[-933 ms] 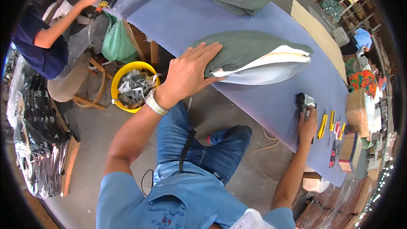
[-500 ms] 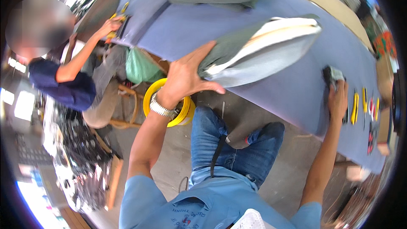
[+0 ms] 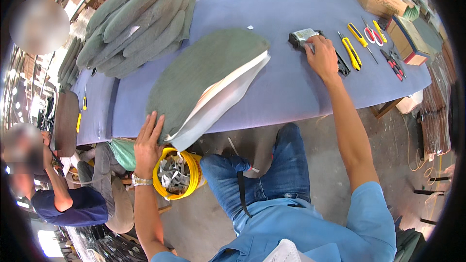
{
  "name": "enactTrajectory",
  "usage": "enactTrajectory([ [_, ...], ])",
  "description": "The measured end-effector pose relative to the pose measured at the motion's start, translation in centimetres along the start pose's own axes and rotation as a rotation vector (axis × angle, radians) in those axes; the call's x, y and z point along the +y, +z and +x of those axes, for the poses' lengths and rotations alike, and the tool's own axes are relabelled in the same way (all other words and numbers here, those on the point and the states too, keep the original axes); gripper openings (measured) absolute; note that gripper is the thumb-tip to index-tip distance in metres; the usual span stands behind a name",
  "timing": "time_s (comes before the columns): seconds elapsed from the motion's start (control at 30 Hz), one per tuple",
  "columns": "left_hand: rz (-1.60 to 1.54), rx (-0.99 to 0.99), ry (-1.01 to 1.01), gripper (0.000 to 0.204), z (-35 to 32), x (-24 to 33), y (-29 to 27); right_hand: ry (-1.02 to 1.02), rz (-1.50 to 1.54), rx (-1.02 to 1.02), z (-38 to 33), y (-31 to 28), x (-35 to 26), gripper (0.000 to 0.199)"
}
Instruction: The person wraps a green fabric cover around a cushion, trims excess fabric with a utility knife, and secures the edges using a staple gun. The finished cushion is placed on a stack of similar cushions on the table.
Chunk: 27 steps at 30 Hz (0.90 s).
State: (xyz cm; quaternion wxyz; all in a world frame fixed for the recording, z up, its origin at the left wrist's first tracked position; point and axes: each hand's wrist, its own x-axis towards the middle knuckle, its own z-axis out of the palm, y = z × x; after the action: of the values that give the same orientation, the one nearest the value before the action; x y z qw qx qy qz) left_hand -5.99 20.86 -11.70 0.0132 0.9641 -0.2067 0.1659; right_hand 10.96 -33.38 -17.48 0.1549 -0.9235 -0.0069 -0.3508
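Note:
A dark green-grey fabric cushion (image 3: 206, 68) with a rounded outline lies on the blue-grey padded table (image 3: 233, 111). Along its right side the cover gapes, showing white layers inside. My left hand (image 3: 147, 148) rests on its near left edge, fingers stretched out over the fabric, thumb hard to make out. At the right, my right hand (image 3: 323, 58) is curled over a black and silver staple gun (image 3: 302, 37) lying on the table. The palm and part of the tool are hidden beneath the fingers.
Right of the staple gun lie yellow cutters (image 3: 351, 54), a yellow screwdriver (image 3: 358, 35), scissors (image 3: 373, 35) and pliers (image 3: 392, 65). Boxes (image 3: 407, 39) stand beyond. Stacked cushions (image 3: 141, 24) fill the far left. A yellow bucket (image 3: 195, 174) of scraps stands below; a co-worker (image 3: 73, 206) sits left.
The cushion, tilted up by my left hand before, now lies flatter with more of its green-grey face showing. The view has turned right. My right hand stays at the staple gun.

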Motion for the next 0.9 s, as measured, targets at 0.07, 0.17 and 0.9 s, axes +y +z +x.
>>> enactTrajectory([
  [0.07,0.049,-0.040,-0.063,0.107,-1.4,-2.7,1.2,0.029,0.328,-0.011,-0.5,-0.1,-2.0,0.018],
  [0.17,0.002,-0.005,-0.085,0.100,-1.7,-1.5,2.0,0.077,0.688,-0.181,0.0,0.3,-6.4,0.023],
  [0.9,-0.155,-0.664,-0.150,0.099,0.4,3.0,-6.7,0.392,0.732,-0.121,-14.3,-9.6,-9.2,0.032],
])
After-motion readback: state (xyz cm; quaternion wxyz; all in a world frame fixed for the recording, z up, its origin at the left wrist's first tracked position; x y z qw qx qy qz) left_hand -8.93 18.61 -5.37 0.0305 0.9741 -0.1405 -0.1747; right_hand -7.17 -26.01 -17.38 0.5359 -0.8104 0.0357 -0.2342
